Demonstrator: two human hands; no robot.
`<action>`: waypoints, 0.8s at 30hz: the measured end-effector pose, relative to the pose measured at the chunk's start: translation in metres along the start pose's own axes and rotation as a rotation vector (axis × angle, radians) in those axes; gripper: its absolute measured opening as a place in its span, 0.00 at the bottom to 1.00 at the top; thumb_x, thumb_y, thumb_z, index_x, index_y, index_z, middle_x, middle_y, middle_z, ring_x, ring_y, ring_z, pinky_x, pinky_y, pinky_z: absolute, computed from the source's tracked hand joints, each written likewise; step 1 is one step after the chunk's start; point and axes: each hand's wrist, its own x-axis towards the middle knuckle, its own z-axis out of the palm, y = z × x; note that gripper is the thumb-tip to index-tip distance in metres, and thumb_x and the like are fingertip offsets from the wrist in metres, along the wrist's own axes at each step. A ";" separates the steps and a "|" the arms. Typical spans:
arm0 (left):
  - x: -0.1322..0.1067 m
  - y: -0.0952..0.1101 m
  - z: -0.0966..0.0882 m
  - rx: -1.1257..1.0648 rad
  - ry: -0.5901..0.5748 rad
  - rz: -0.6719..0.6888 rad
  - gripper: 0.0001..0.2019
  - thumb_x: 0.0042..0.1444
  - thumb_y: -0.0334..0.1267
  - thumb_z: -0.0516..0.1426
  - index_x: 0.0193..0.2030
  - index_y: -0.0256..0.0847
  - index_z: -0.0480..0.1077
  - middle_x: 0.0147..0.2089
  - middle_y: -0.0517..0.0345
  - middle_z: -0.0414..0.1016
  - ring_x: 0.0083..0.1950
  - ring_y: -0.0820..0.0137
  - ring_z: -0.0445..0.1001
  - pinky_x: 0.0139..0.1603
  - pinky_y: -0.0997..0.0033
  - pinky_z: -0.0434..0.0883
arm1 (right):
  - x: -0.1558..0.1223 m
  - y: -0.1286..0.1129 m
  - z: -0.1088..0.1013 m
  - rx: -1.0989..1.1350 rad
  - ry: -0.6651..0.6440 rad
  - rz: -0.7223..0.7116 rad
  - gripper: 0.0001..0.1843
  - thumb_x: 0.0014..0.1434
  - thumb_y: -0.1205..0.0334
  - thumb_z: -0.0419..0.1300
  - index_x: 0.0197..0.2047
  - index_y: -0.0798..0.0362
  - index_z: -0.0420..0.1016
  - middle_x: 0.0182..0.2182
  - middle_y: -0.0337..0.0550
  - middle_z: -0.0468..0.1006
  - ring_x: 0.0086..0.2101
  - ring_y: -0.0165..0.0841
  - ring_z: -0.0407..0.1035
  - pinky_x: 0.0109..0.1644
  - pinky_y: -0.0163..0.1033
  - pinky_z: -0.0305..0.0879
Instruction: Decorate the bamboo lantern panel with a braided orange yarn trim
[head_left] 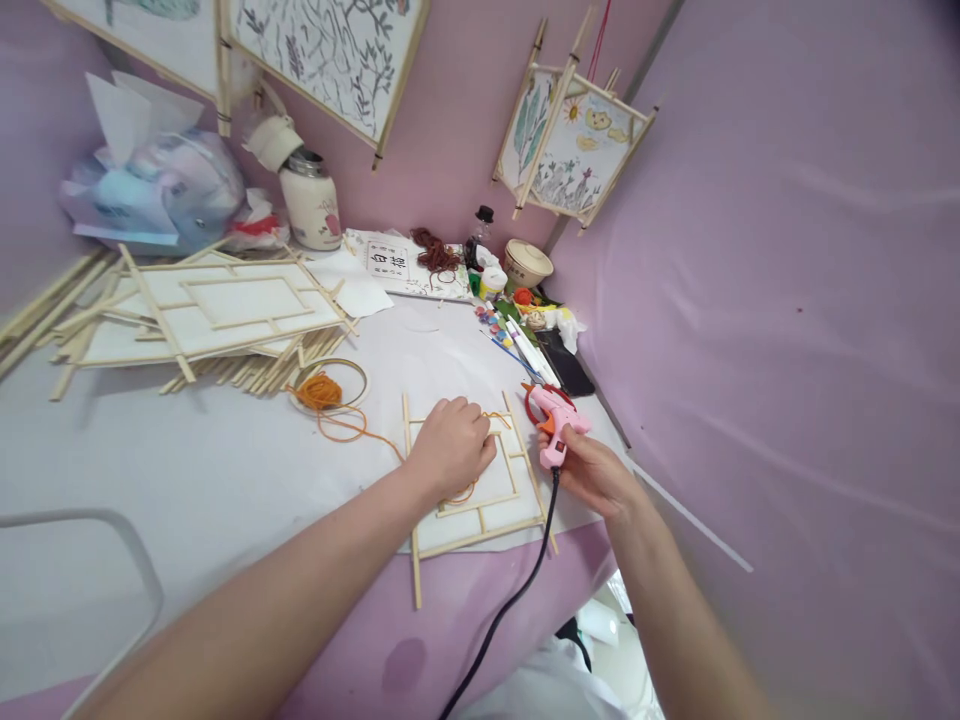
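Note:
A wooden stick frame panel with white paper (480, 500) lies on the table in front of me. My left hand (450, 445) rests on it with fingers curled, pressing down on an orange string (352, 428) that runs across the panel. My right hand (592, 472) is closed round the handle of a pink hot glue gun (553, 420), held just right of the panel with its nozzle toward the frame's upper right corner. The gun's black cord (517, 590) trails down toward me.
A coil of orange string (319, 390) lies inside a ring to the left. Stacked stick frames (210, 315) fill the back left. Paints, brushes, a bowl (527, 263) and a jar (311, 205) crowd the far corner. Finished lanterns (574, 140) hang on the pink wall.

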 end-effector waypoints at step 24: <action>0.001 0.000 -0.001 0.047 -0.042 -0.013 0.12 0.61 0.37 0.52 0.30 0.37 0.72 0.32 0.50 0.72 0.40 0.60 0.69 0.41 0.59 0.62 | 0.022 -0.007 0.004 -1.534 0.111 -0.905 0.06 0.60 0.60 0.59 0.35 0.50 0.77 0.36 0.42 0.78 0.42 0.37 0.68 0.46 0.43 0.53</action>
